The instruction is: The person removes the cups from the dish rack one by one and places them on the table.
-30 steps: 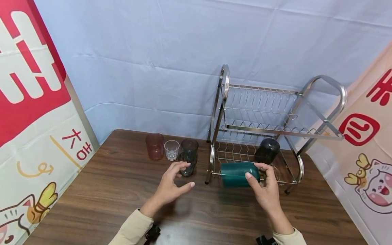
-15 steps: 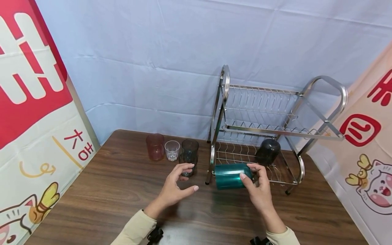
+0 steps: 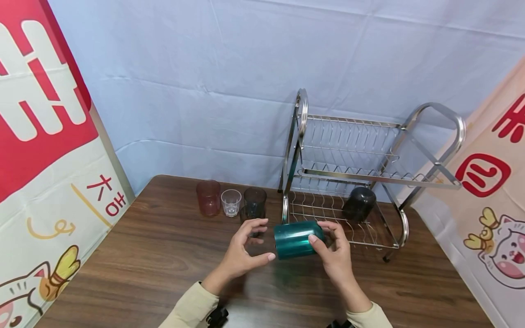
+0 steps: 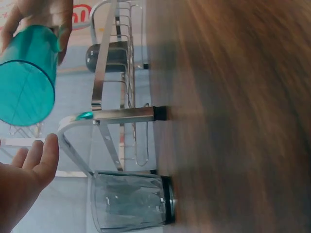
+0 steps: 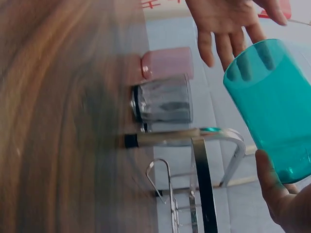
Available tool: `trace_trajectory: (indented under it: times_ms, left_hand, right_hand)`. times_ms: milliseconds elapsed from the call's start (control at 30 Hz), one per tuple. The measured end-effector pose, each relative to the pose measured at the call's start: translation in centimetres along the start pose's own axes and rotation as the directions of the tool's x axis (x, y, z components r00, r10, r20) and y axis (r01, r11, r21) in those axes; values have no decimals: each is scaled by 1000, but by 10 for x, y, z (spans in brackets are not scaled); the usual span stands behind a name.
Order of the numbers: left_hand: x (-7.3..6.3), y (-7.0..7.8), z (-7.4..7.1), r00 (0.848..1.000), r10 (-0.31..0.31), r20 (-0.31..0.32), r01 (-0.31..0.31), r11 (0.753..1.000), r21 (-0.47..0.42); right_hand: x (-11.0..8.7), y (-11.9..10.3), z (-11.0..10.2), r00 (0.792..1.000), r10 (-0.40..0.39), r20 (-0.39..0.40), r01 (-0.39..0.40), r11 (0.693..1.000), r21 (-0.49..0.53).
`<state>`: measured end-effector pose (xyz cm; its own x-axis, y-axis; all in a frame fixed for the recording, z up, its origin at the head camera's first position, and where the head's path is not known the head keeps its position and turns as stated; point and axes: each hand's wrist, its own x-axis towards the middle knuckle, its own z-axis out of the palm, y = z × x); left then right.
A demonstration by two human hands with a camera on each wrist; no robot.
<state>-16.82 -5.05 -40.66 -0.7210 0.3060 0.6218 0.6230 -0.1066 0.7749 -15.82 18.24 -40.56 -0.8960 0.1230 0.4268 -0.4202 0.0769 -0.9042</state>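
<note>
A teal see-through cup lies sideways in the air in front of the rack, its open mouth toward the left hand. My right hand grips it near its base, thumb on the near side and fingers on the far side. My left hand is held just left of the cup's mouth, fingers spread and thumb apart, with nothing in it. In the left wrist view the cup shows its round rim, with a gap to the left fingers.
A two-tier metal dish rack stands at the back right, with a dark cup upside down on its lower tier. Left of it stand a red cup, a small clear glass and grey glasses, one partly hidden behind the left hand.
The right hand has carried the teal cup leftward and slightly nearer, away from the rack. The left hand has shifted a little right, so the two hands are closer together.
</note>
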Motion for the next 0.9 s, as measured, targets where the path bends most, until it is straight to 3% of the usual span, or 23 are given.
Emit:
trace_trajectory:
  times_ms: [300,500,733,900]
  left_hand:
    - [-1,-5,5,1000,-22,11,23,997,-71]
    - [-2,-9,4,1000,-13,-21,10,989,-147]
    - [-2,-10,3,1000,-17,-15,14,988,-155]
    - [-2,-7,2,999,-22,-49,15,992,-129]
  right_hand:
    - [-6,1,15,1000,-1,-20,3,995,96]
    - [-10,3,22,999,-5,32,0,988,152]
    - [-11,2,20,997,59,52,-65,989,134]
    - [-9,-4,12,989,60,133,-71,995,75]
